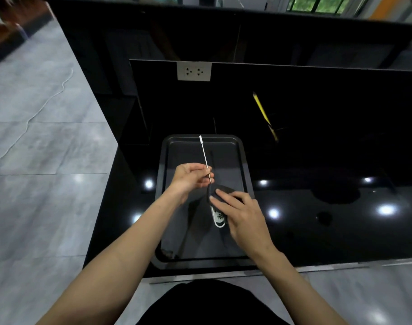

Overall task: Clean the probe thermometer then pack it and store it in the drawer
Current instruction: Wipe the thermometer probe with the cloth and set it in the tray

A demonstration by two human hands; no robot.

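The probe thermometer (pixel 204 153) is held over a black tray (pixel 243 160) on a glossy black counter. Its thin stem points away from me, white along the far part and metallic near my fingers. My left hand (pixel 191 178) pinches the stem near its lower end. My right hand (pixel 241 215) is closed around the thermometer's dark body (pixel 220 192), and a white piece with markings (pixel 218 218) hangs below my fingers. I cannot tell whether a dark cloth is wrapped around the body.
A yellow pencil-like stick (pixel 261 109) leans against the black back panel to the right. A white double socket (pixel 193 71) sits on the panel above the tray. The counter's left edge drops to a grey tiled floor (pixel 48 148).
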